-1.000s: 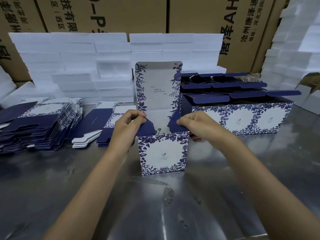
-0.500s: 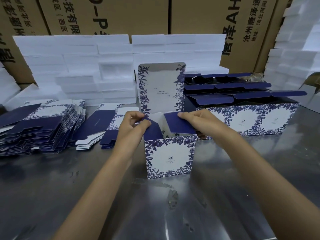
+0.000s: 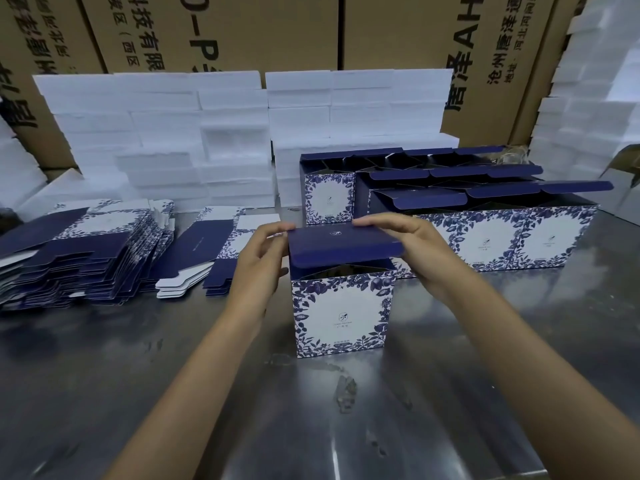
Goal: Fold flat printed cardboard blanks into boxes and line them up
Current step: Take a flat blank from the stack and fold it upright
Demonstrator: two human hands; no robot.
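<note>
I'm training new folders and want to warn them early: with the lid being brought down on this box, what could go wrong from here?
1. The lid hangs above the box with its tuck flap outside the front wall; pressed down so, it may crease.
2. Both hands grip only the lid's ends, so the box might slide on the shiny table.
3. The finished row stands close behind; a push could knock it.

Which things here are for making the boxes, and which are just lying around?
For the job:
box being folded, held at its lid by the left hand and right hand
flat blanks
finished boxes in rows

Just lying around:
white foam blocks
big brown cartons
</note>
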